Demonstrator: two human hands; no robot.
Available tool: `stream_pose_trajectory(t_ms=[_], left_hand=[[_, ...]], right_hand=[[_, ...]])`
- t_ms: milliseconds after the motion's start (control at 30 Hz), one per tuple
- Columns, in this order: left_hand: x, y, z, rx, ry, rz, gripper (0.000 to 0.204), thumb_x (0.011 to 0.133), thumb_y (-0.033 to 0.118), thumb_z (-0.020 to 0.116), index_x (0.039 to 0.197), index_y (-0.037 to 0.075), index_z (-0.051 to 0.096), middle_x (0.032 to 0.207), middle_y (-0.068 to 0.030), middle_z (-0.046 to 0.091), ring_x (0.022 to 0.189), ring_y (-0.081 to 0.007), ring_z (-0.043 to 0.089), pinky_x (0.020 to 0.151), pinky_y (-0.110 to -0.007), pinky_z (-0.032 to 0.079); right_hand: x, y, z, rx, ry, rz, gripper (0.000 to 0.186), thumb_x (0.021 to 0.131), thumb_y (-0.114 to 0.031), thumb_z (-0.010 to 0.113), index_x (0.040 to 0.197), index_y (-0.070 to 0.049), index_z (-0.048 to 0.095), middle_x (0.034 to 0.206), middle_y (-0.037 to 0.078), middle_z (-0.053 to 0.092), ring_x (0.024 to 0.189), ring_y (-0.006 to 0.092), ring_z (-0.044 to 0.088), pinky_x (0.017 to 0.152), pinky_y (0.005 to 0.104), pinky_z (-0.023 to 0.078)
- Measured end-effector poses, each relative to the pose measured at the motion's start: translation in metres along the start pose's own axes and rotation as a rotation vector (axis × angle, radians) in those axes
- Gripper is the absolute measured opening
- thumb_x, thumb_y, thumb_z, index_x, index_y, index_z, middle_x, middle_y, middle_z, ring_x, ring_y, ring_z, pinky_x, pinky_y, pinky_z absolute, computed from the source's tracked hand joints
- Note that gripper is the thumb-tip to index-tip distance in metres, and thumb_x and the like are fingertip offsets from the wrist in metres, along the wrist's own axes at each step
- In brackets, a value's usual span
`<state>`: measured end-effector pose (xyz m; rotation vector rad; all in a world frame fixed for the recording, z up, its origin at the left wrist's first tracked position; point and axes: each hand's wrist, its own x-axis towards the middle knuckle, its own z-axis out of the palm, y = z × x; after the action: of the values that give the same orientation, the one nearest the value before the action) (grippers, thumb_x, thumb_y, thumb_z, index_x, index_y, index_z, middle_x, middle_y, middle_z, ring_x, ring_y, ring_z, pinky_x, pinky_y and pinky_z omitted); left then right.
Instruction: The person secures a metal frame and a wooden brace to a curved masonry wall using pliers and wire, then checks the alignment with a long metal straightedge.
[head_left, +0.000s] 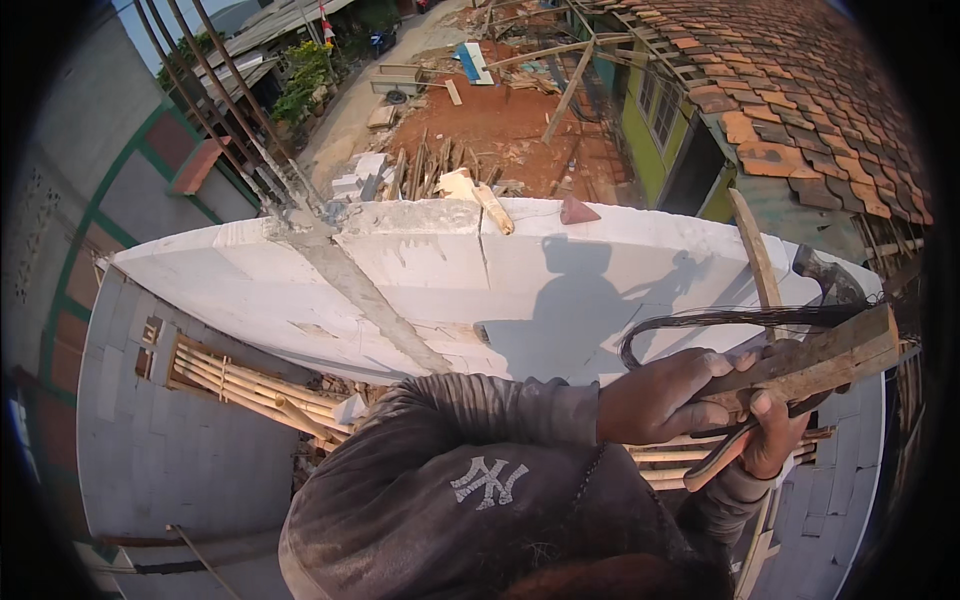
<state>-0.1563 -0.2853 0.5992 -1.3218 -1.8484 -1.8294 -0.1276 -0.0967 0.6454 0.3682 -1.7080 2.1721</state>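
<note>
The person's left hand (655,395), its arm crossing the body in a dusty dark sleeve, is closed with curled fingers around the near end of a rough brown squared timber piece (835,360), which is held up at the right, in front of a smooth white block wall (400,270). The right hand (775,435) comes from below, bent around the timber's underside with its thumb against it; a curved brown strip with a dark edge (718,462) juts out beneath that hand, though whether the fingers grip it cannot be told. A looped bundle of thin black wire (700,322) passes just behind the timber, near a dark metal hammer-like head (832,278) at the wall's upper edge. The wall's pale face carries the person's shadow and a vertical grey concrete strip (365,295), above which thin rusty steel rods (235,95) rise. On its top lie a splintered light wooden piece (492,210) and a small reddish cone-shaped object (578,210). Beyond, reddish bare earth (480,125) is strewn with boards and rubble, flanked by a pale lane (345,125) and a green-walled house (655,135) under orange-brown roof tiles (800,110). Behind the person's arm lie yellowish bamboo poles (255,385), beside grey block walling (180,440).
</note>
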Motion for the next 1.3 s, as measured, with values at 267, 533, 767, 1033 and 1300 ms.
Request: stream_pose_trajectory(t_ms=[267,533,767,1033,1300], left_hand=[[0.005,0.044,-0.066,0.249,-0.111,0.308,0.046,0.085,0.017,0.082,0.125,0.0,0.065,0.123,-0.0177,0.068,0.118,-0.0377,0.065,0.096,-0.044,0.055],[-0.019,0.01,-0.237,1.264,-0.308,-0.246,0.083,0.08,0.032,0.086,0.151,0.009,0.049,0.156,-0.0168,0.047,0.148,-0.0424,0.036,0.121,-0.051,0.029],[-0.053,-0.034,-0.267,1.285,-0.215,-0.163,0.03,0.108,0.014,0.05,0.13,-0.003,0.061,0.126,-0.0212,0.063,0.118,-0.0367,0.059,0.105,-0.045,0.044],[0.012,-0.047,-0.258,1.315,0.371,-0.025,0.04,0.112,0.036,0.047,0.096,0.001,0.06,0.085,-0.0081,0.061,0.071,-0.0191,0.058,0.064,-0.034,0.049],[0.124,-0.01,-0.172,0.73,-0.039,0.036,0.037,0.114,0.027,0.037,0.09,0.0,0.045,0.076,-0.0073,0.039,0.06,-0.0162,0.04,0.053,-0.027,0.036]], right_hand=[[-0.038,-0.042,-0.06,0.319,0.05,-0.058,0.053,0.087,-0.015,0.069,0.132,0.0,0.045,0.106,0.011,0.053,0.091,0.0201,0.055,0.078,0.0305,0.051],[-0.141,-0.102,-0.17,0.185,0.3,-0.329,0.058,0.077,-0.009,0.077,0.127,-0.007,0.047,0.097,0.004,0.043,0.092,0.0176,0.05,0.082,0.0284,0.042],[-0.222,-0.077,-0.168,-0.492,1.14,0.086,0.052,0.092,-0.02,0.071,0.135,0.001,0.05,0.114,0.017,0.067,0.101,0.0198,0.065,0.082,0.0305,0.053],[-0.389,0.054,-0.218,-0.321,1.316,0.634,0.023,0.088,-0.022,0.079,0.085,-0.001,0.071,0.072,0.0,0.064,0.06,0.0106,0.058,0.056,0.0312,0.046],[-0.545,0.214,-0.178,-0.336,1.405,1.198,0.046,0.075,-0.039,0.084,0.067,0.003,0.068,0.06,0.008,0.061,0.051,0.0186,0.055,0.052,0.0389,0.044]])
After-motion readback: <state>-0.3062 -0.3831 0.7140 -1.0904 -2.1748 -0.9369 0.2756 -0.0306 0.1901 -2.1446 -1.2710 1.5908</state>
